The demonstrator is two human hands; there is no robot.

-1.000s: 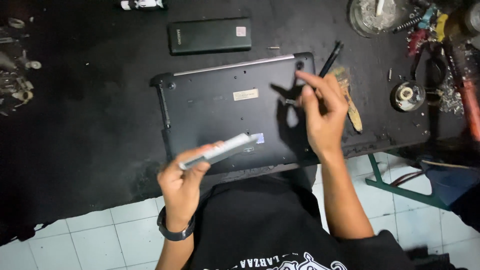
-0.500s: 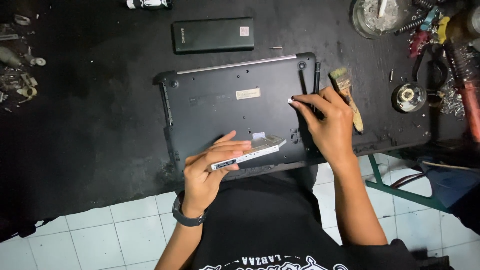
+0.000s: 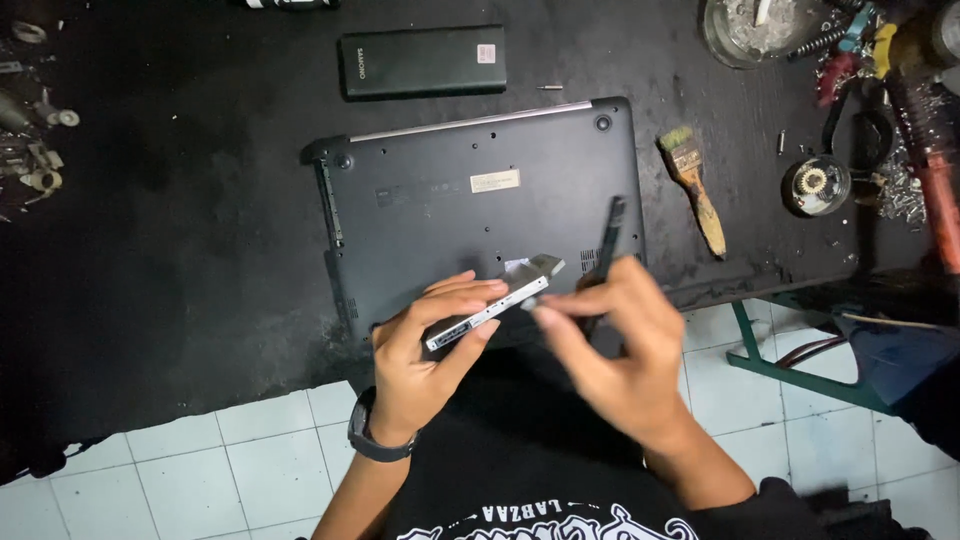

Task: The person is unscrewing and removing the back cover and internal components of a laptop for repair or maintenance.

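- Left hand (image 3: 425,360): fingers (image 3: 470,292) closed on the long edges of a thin silver drive tray (image 3: 490,303), above the desk's (image 3: 180,250) near edge.
- Right hand (image 3: 610,345): fingers pinch a dark slim tool (image 3: 608,240).
- The tray looks light, stiff and bendable; edge grip suits it.
- Upturned laptop (image 3: 480,200) lies beneath.

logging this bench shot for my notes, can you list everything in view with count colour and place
laptop: 1, dark grey, upside down at the middle of the black table
flat rectangular device: 1, dark green-black, behind the laptop
paintbrush: 1, wooden handle, right of the laptop
glass bowl: 1, clear, far right corner
round gear part: 1, metal, right of the brush
loose tools: several, red and mixed colours, right edge
small metal parts: several, left edge
slim drive tray: 1, silver, in the left hand
dark tool: 1, black, in the right hand, blurred
wristband: 1, black, left wrist
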